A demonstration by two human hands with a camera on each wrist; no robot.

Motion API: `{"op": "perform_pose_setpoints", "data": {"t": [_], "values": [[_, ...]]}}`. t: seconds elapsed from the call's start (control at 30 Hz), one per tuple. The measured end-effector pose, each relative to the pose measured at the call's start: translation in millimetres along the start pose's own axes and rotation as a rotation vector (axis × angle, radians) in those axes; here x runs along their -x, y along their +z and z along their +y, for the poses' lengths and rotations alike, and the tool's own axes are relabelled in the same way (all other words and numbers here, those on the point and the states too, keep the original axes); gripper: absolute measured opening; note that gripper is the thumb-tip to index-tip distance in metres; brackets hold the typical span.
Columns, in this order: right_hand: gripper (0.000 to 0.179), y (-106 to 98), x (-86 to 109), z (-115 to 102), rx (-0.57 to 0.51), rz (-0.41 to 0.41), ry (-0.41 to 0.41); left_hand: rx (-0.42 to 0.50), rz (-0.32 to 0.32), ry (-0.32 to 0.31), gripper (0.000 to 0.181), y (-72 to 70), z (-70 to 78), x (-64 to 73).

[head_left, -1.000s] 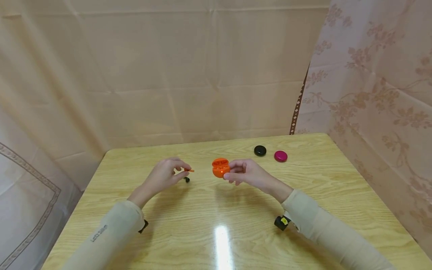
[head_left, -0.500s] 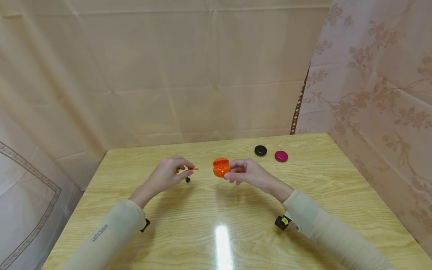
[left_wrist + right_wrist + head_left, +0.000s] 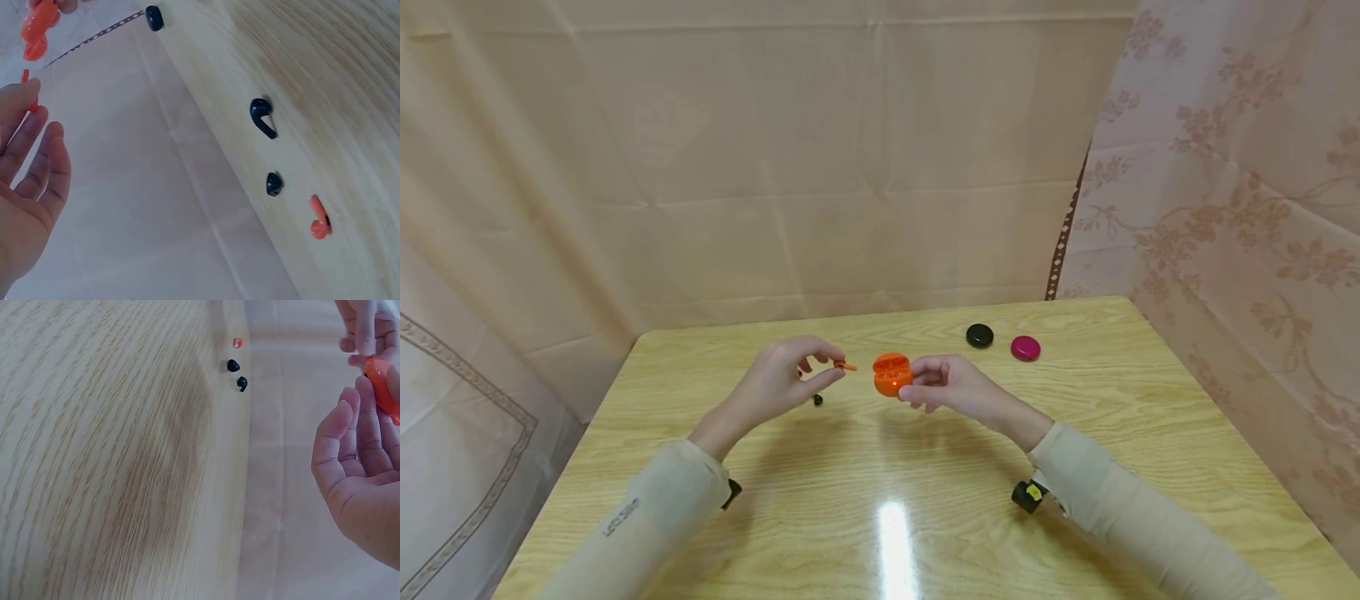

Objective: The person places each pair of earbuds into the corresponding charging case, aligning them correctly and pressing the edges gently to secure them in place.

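My left hand (image 3: 786, 379) pinches an orange earbud (image 3: 848, 366) between thumb and fingertips, its stem pointing right toward the case. My right hand (image 3: 951, 383) grips an orange earbud case (image 3: 892, 383) with its lid up, held above the table. A small gap separates earbud and case in the head view. On the table in the left wrist view lie a black earbud (image 3: 262, 117), a second black earbud (image 3: 274, 184) and another orange earbud (image 3: 319, 219). In the head view, only one black earbud (image 3: 817, 400) shows plainly below the left hand.
At the back right of the wooden table (image 3: 820, 517) lie a round black case (image 3: 979, 336) and a round magenta case (image 3: 1026, 348), both closed. Beige cloth (image 3: 737, 167) hangs behind the table's back edge, and patterned cloth (image 3: 1262, 208) hangs at the right.
My left hand has moved right and slightly up with the orange earbud, closer to the case. The right hand and the open case have stayed nearly still.
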State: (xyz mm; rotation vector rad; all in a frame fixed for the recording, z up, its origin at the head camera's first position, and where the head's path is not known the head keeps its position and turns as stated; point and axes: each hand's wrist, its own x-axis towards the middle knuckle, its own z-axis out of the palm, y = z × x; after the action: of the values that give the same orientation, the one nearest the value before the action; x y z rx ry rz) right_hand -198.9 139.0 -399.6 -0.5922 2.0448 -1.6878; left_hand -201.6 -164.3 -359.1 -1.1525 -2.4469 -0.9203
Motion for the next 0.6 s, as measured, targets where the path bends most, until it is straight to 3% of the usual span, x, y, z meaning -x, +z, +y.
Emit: {"op": "perform_pose_setpoints", "data": {"t": [0.3, 0.6], "values": [[0.034, 0.4, -2.4, 1.4, 0.005, -0.006, 0.010, 0.003, 0.030, 0.157, 0.020, 4.9, 10.5, -13.1], [0.036, 2.3, -2.3, 0.5, 0.007, -0.016, 0.006, -0.022, 0.041, 0.215, 0.021, 9.0, 18.0, -22.0]]}}
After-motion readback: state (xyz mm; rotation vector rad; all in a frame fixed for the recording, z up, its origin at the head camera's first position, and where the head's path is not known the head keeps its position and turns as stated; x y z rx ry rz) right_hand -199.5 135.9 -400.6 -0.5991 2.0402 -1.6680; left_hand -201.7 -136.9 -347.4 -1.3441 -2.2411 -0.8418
